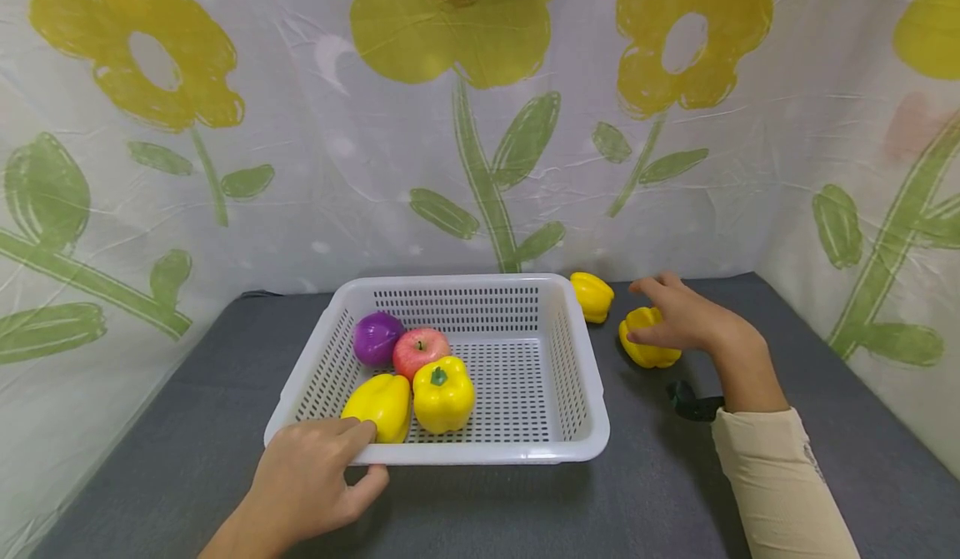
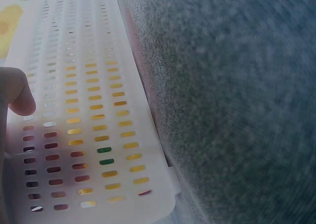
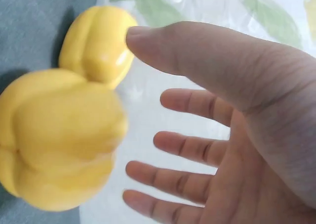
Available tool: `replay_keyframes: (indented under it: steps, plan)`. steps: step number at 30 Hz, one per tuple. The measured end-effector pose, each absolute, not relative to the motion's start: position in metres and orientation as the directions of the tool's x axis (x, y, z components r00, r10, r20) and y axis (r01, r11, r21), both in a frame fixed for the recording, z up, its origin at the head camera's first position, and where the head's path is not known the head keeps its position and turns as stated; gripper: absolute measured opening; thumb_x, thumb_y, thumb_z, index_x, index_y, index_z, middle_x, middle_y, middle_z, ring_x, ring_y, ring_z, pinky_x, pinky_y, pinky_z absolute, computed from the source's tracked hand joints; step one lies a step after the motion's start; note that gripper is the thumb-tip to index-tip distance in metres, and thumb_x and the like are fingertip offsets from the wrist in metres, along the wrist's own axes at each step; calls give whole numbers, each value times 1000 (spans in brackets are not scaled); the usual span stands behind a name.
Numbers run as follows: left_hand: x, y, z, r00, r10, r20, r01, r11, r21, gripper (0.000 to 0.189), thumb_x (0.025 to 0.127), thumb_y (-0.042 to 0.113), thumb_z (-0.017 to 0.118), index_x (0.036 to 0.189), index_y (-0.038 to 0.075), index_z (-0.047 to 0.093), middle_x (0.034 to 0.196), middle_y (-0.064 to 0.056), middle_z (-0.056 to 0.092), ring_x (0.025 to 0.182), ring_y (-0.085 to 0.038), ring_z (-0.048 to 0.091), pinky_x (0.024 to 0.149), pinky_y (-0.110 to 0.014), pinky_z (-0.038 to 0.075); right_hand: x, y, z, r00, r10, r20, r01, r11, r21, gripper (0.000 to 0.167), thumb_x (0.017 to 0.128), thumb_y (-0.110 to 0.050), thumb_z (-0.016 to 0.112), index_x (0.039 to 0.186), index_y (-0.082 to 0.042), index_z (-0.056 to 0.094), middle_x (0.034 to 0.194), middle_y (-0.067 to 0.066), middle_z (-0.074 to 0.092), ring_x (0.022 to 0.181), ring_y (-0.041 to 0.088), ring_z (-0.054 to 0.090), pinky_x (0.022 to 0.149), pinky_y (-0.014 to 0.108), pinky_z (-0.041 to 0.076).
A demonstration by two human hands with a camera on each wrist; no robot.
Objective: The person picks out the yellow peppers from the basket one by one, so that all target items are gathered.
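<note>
A white perforated plastic basket (image 1: 543,451) stands on the dark table. My left hand (image 1: 303,476) holds its near left rim, fingers over the edge and the thumb (image 2: 20,95) on the outer wall. Inside lie a purple onion-like ball (image 1: 377,338), a red apple (image 1: 420,349) and two yellow bell peppers, one on its side (image 1: 381,405) and one with its green stem up (image 1: 442,394). My right hand (image 1: 686,316), fingers extended and apart, hovers over a yellow bell pepper (image 3: 59,140) right of the basket; no grip on it shows. Another yellow bell pepper (image 1: 592,296) lies farther back.
A white cloth backdrop (image 1: 315,209) with printed yellow flowers rises behind and at both sides of the dark tabletop (image 1: 195,426). A small dark device (image 1: 693,402) sits at my right wrist, beside the beige sleeve (image 1: 780,476).
</note>
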State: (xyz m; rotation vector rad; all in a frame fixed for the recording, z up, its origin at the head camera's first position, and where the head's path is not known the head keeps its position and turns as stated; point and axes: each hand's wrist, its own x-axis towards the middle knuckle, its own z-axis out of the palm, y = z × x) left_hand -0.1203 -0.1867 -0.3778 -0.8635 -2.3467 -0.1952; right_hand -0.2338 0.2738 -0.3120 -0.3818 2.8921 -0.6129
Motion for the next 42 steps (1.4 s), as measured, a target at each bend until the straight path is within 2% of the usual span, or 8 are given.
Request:
replay_keyframes:
  steps: [4, 8, 12, 18, 22, 28, 36, 42]
  plan:
    - [-120, -186, -377, -588, 536, 606, 631, 773, -71, 23, 67, 33, 67, 68, 25, 46, 61, 18, 24, 52, -2, 24, 48, -20, 23, -230, 264, -306, -945, -325, -31, -280, 857, -433, 62, 90, -30, 71, 140, -3, 46, 140, 25, 34, 121, 44, 44, 94, 63, 42]
    - [-120, -186, -377, -585, 536, 609, 631, 772, -74, 22, 67, 33, 66, 68, 25, 45, 61, 18, 23, 52, -3, 24, 48, -20, 23, -226, 252, -300, -934, -357, 14, -326, 836, -442, 64, 90, -27, 72, 143, -2, 45, 142, 23, 35, 124, 43, 43, 98, 65, 39]
    - [-120, -186, -377, -601, 533, 596, 622, 780, -70, 23, 67, 33, 67, 68, 25, 46, 60, 18, 23, 52, -2, 24, 47, -20, 23, -223, 238, -299, -917, -393, 68, -380, 811, -445, 63, 89, -22, 73, 142, -2, 46, 141, 21, 37, 121, 40, 46, 98, 62, 41]
    - [-120, -186, -377, -598, 534, 597, 622, 779, -74, 23, 68, 34, 67, 68, 25, 46, 60, 17, 23, 51, -3, 24, 47, -20, 24, -219, 218, -302, -822, -533, 201, -566, 725, -393, 55, 88, -17, 74, 136, -2, 52, 140, 17, 44, 121, 37, 49, 96, 56, 44]
    - [-121, -186, -377, -590, 537, 603, 627, 775, -76, 22, 67, 33, 67, 68, 24, 47, 60, 17, 25, 51, -3, 25, 48, -20, 25, -213, 202, -303, -769, -592, 241, -638, 689, -344, 52, 87, -16, 73, 134, -4, 54, 141, 16, 45, 123, 34, 49, 95, 52, 46]
    - [-121, -187, -377, -588, 535, 607, 627, 775, -75, 23, 67, 33, 66, 68, 24, 46, 60, 17, 24, 51, -3, 24, 48, -20, 25, -206, 174, -307, -709, -673, 211, -701, 637, -321, 54, 86, -21, 75, 136, -9, 56, 144, 13, 46, 124, 28, 51, 98, 46, 48]
    - [-122, -187, -378, -576, 536, 617, 633, 770, -77, 20, 67, 33, 65, 68, 24, 47, 60, 17, 24, 51, -3, 25, 48, -21, 25, -197, 150, -317, -638, -759, 130, -753, 579, -312, 58, 88, -25, 75, 141, -16, 53, 150, 13, 42, 131, 28, 47, 102, 46, 44]
    - [-121, -186, -377, -608, 534, 587, 618, 783, -71, 22, 67, 34, 68, 69, 25, 48, 60, 18, 25, 51, -3, 25, 48, -21, 26, -193, 135, -327, -589, -803, 88, -782, 539, -314, 63, 89, -28, 74, 147, -21, 49, 153, 10, 40, 131, 28, 48, 104, 46, 43]
